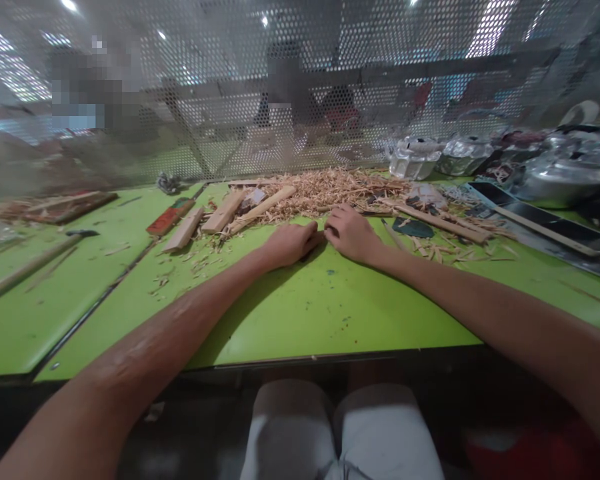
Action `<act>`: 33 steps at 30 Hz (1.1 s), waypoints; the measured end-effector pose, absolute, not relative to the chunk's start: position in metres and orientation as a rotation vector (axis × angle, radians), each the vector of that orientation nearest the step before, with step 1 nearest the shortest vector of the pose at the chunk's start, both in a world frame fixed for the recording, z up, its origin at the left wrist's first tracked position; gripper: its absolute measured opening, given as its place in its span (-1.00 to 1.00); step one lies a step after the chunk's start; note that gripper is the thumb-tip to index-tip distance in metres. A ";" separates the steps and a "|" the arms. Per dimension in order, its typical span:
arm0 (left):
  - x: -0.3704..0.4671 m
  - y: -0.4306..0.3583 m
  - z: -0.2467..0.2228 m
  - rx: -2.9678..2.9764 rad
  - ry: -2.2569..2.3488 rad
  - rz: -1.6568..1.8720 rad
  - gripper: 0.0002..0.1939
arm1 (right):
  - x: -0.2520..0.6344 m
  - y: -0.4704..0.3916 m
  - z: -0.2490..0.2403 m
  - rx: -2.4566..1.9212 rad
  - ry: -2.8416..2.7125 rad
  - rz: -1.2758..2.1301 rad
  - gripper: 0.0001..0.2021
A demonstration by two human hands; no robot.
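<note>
My left hand (291, 245) rests on the green table (280, 320), its fingers curled round one end of a small wooden piece (321, 237). From the other side, my right hand (351, 233) has bent fingers on the same piece, most of which is hidden between the hands. Just behind them lies a heap of wood shavings (330, 187). To the left of my left hand are a pale wooden block (225, 211), a second block (184, 230) and a flat stick (265, 208).
A red block (170, 217) and a hammer-like tool (30, 269) lie left. On the right are a long wooden strip (437, 220), a dark flat piece (413, 228), a phone-like device (545, 217) and foil-like silver containers (565, 175). A perforated screen (220, 87) stands behind.
</note>
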State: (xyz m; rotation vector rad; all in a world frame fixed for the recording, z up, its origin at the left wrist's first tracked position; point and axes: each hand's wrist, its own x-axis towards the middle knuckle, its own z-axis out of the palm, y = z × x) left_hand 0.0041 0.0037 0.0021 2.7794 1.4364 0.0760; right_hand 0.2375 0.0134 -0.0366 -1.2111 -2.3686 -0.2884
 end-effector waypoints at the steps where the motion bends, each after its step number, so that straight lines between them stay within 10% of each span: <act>1: 0.004 0.003 0.002 2.777 1.439 0.072 -0.59 | 0.238 0.014 -0.037 -1.200 -2.374 -0.293 -0.74; 33: 0.004 0.004 0.003 2.777 1.432 0.066 -0.59 | 0.236 0.012 -0.032 -1.245 -2.369 -0.155 -0.76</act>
